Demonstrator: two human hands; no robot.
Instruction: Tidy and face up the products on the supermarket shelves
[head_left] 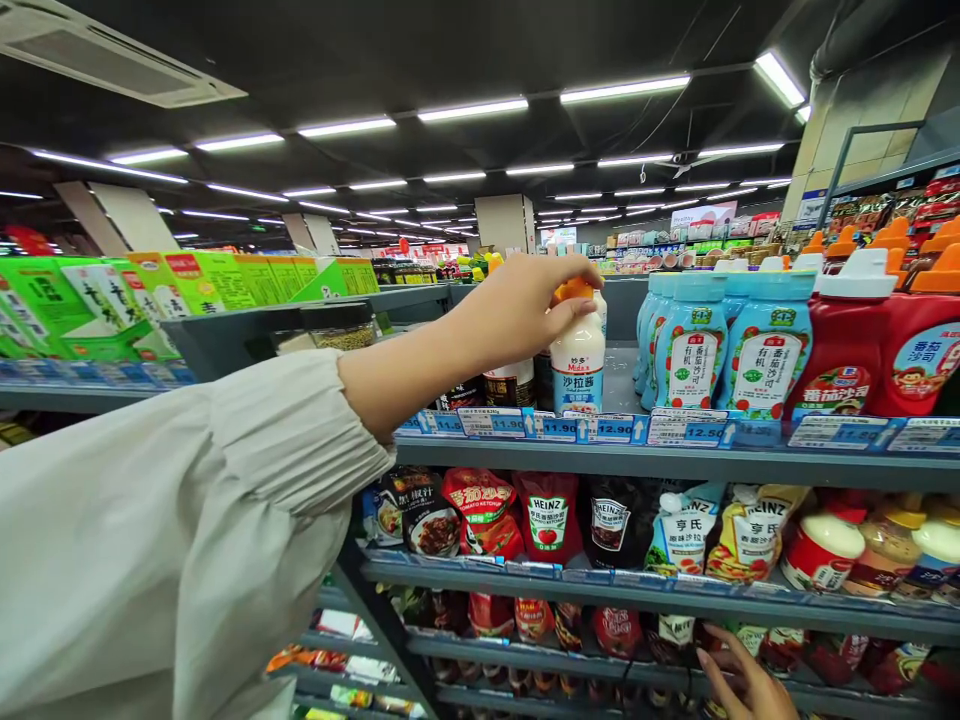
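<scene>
My left hand (529, 298) reaches across from the left and is closed round the orange cap of a salad dressing bottle (577, 365). The bottle stands upright at the front edge of the top shelf, its blue and white label facing me. Dark-labelled jars (510, 385) sit just left of it, partly behind my wrist. Low on the right, my right hand (746, 682) is partly in view, fingers apart and holding nothing visible. Its fingertips are nearest to a dark sauce pouch (676, 632) on a lower shelf; whether they touch it I cannot tell.
Blue ketchup bottles (690, 340) and red ketchup bottles (844, 345) line the top shelf to the right. Price tags run along the shelf edge (720, 462). Below hang or stand Heinz pouches (547, 515) and mayonnaise jars (825, 545). Green boxes (67, 305) fill a shelf at left.
</scene>
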